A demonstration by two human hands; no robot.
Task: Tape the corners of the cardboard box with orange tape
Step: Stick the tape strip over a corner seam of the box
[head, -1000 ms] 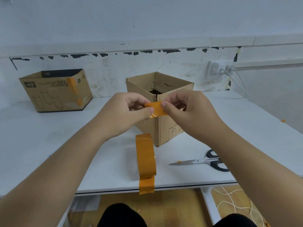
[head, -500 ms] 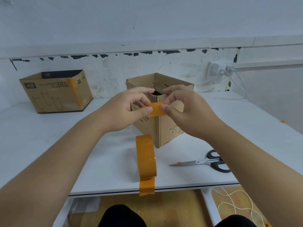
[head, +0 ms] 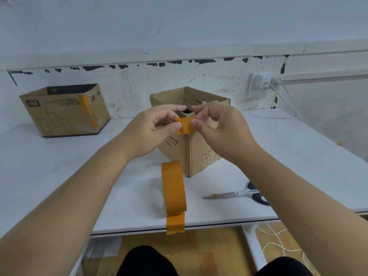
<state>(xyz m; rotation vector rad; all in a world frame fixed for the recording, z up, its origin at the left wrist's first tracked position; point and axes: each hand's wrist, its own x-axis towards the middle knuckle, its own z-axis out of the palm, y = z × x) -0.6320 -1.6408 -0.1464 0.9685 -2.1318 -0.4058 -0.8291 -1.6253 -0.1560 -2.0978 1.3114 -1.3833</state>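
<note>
Head view: both hands' grips pinch a short orange tape piece (head: 184, 125) at the open brown cardboard box (head: 201, 152) corner.

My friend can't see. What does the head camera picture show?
Both hands, left and right, hold an orange tape piece at the top near corner of an open box. A tape roll and scissors lie on the white table.
</note>
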